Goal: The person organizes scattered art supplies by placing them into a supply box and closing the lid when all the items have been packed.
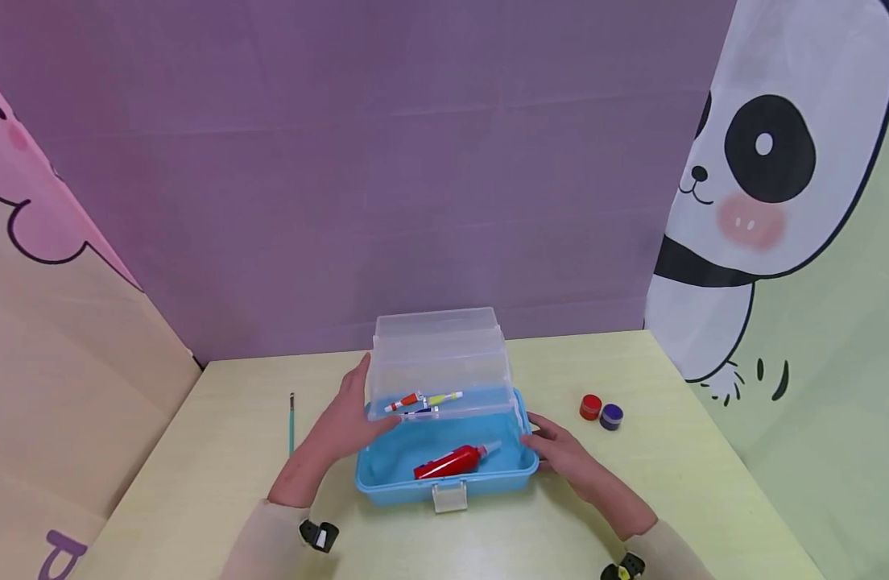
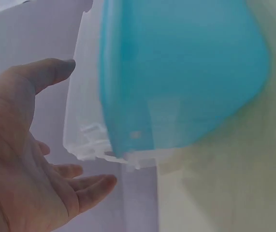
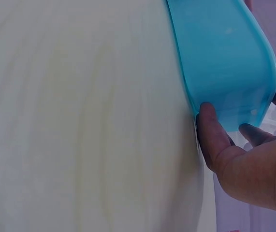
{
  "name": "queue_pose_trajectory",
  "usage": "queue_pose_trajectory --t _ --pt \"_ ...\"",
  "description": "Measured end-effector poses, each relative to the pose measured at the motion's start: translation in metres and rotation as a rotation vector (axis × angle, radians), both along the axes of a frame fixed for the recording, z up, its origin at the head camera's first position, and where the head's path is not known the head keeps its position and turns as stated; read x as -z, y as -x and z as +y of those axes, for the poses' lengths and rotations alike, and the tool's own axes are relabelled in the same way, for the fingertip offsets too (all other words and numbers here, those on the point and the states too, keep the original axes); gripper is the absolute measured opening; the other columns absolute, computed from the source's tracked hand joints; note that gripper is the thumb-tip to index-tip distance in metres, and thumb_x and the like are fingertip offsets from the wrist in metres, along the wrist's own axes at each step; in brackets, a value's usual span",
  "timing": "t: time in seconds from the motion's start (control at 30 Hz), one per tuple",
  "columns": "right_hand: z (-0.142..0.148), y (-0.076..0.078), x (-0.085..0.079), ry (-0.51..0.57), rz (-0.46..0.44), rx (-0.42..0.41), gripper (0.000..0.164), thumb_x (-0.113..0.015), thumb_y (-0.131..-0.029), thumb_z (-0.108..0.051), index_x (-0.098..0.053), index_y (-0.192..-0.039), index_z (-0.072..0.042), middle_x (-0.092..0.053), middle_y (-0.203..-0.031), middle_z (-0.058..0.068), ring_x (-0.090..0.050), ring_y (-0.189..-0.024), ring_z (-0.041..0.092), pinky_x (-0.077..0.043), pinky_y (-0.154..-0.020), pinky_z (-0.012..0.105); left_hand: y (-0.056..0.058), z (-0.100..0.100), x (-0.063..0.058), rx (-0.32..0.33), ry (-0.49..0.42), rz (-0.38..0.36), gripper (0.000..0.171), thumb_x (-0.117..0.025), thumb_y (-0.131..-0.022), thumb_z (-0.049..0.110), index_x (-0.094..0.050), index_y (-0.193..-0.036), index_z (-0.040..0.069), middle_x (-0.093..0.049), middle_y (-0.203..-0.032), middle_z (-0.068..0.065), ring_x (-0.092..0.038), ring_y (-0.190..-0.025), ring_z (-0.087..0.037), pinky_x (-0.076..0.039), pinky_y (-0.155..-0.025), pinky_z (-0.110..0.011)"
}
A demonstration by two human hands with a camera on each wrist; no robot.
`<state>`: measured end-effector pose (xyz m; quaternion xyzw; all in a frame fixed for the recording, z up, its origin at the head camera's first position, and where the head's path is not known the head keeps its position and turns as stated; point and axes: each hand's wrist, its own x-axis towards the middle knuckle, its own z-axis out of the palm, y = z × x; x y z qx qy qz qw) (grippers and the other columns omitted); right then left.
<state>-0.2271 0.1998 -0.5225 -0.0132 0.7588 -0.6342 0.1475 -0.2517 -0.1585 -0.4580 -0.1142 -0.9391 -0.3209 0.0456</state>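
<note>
A light blue storage box with a white latch stands on the table, its clear lid raised toward the back. Inside lies a red squeeze bottle with a clear nozzle. Small orange-capped and yellow paint tubes rest in the clear upper section, beside a dark blue one. My left hand is at the box's left end, thumb and fingers spread around the clear part; the left wrist view shows a gap. My right hand holds the right end, thumb at the rim, fingertips on the outer wall.
Right of the box stand a red paint pot and a purple-blue one. A thin teal paintbrush lies to the left, near my left forearm. Behind the pale table rises a purple backdrop.
</note>
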Motion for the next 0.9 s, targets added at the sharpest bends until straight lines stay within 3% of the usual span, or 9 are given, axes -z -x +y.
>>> queue_pose_trajectory --t 0.2,0.47,0.9 --pt "0.0 0.0 0.0 -0.004 0.003 0.002 0.065 -0.064 -0.094 -0.032 -0.039 -0.148 -0.006 -0.056 -0.119 0.015 -0.061 -0.1 0.026 -0.054 -0.085 0.042 -0.007 -0.008 0.015 -0.046 -0.107 -0.097 0.103 -0.076 -0.083 0.037 -0.008 -0.156 0.01 -0.025 -0.154 -0.02 -0.038 -0.132 -0.045 -0.048 -0.089 -0.057" --pt "-0.001 0.0 -0.001 -0.011 0.008 -0.004 0.065 -0.063 -0.095 -0.031 -0.037 -0.148 -0.005 -0.056 -0.121 0.016 -0.061 -0.102 0.027 -0.054 -0.085 0.042 -0.013 -0.013 0.032 -0.088 -0.183 -0.142 0.098 -0.075 -0.085 0.032 -0.012 -0.156 0.009 -0.03 -0.15 -0.022 -0.047 -0.123 -0.046 -0.054 -0.081 -0.052" --pt "-0.001 0.0 0.001 -0.017 0.006 0.003 0.065 -0.063 -0.095 -0.032 -0.038 -0.148 -0.006 -0.056 -0.122 0.015 -0.061 -0.102 0.027 -0.054 -0.085 0.043 -0.019 -0.01 0.04 -0.134 -0.221 -0.165 0.092 -0.075 -0.086 0.032 -0.017 -0.155 0.01 -0.035 -0.148 -0.022 -0.049 -0.121 -0.045 -0.055 -0.079 -0.051"
